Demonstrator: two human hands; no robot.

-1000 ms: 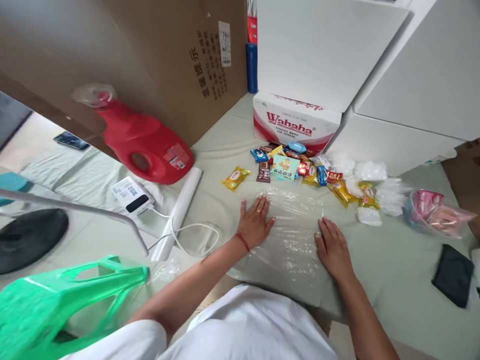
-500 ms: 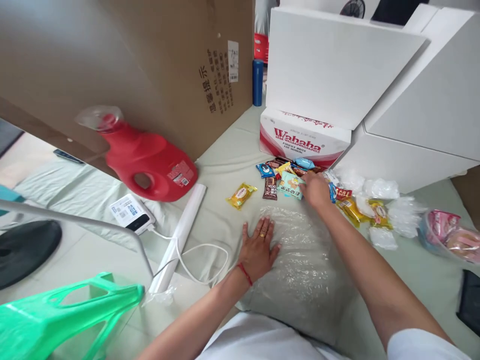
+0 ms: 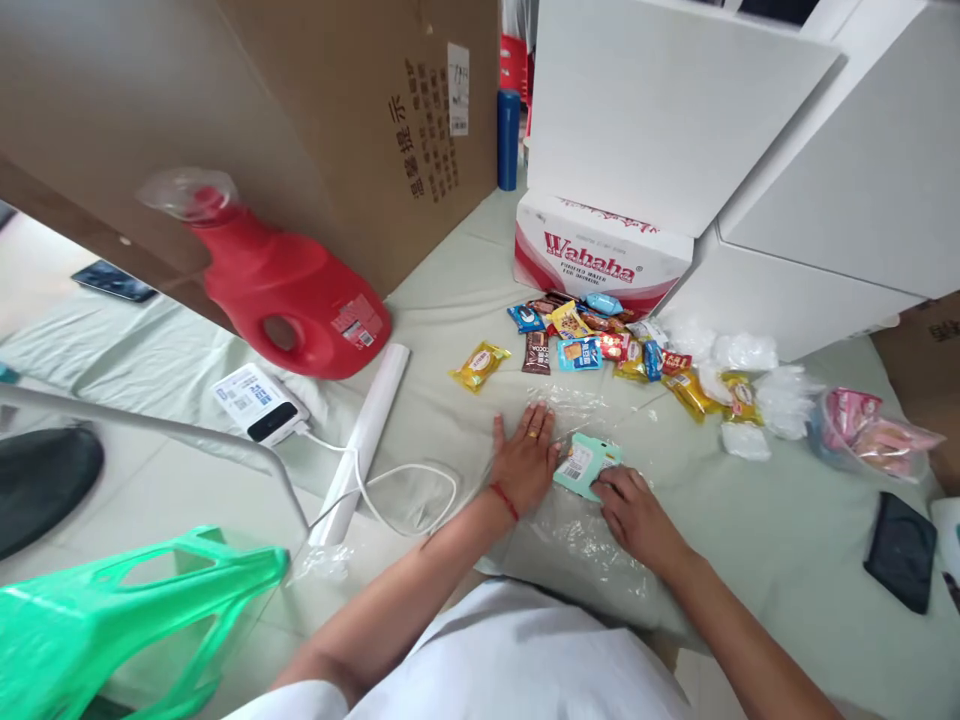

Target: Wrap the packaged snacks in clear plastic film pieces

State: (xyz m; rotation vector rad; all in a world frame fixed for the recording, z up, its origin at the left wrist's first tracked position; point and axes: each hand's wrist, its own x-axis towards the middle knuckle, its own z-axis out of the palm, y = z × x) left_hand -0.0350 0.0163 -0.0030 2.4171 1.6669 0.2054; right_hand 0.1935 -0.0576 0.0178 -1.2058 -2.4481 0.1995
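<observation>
A red jug (image 3: 289,295) lies on its side against a big cardboard box (image 3: 315,110) at the left, with a power bank (image 3: 259,405), its white cable (image 3: 409,490) and a white roll (image 3: 365,440) in front of it. A green bag (image 3: 135,610) fills the near left corner. Further back, loose snacks (image 3: 600,345) spread before a red-and-white carton (image 3: 600,262), and a black pouch (image 3: 904,550) sits far right. Nothing blocks the hands. On the pale green sheet (image 3: 765,520) lies clear plastic film (image 3: 581,535). The left hand (image 3: 525,462) is spread flat on its far edge. A teal packet (image 3: 585,465) rests on the film just beside that hand. The right hand (image 3: 634,515) has curled fingers on the packet's near edge; whether they pinch it or only press cannot be told.
</observation>
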